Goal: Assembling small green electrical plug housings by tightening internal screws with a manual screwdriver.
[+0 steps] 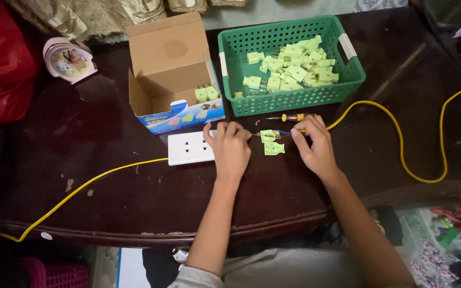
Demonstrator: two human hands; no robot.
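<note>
My left hand (229, 149) rests on the dark table, its fingers on the right end of a white socket strip (189, 148) and reaching toward an opened pale green plug (268, 136). A second green plug half (274, 149) lies just below it. My right hand (314, 145) pinches the end of a yellow cable (396, 128), whose thin blue wire runs into the opened plug. A small screwdriver (290, 117) with a yellow and red handle lies just beyond my hands.
A green plastic basket (286, 98) holds several pale green plugs. An open cardboard box (171, 69) with two plugs inside stands left of it. A pink alarm clock (69, 60) sits far left. Another yellow cable (89, 184) runs left from the socket strip.
</note>
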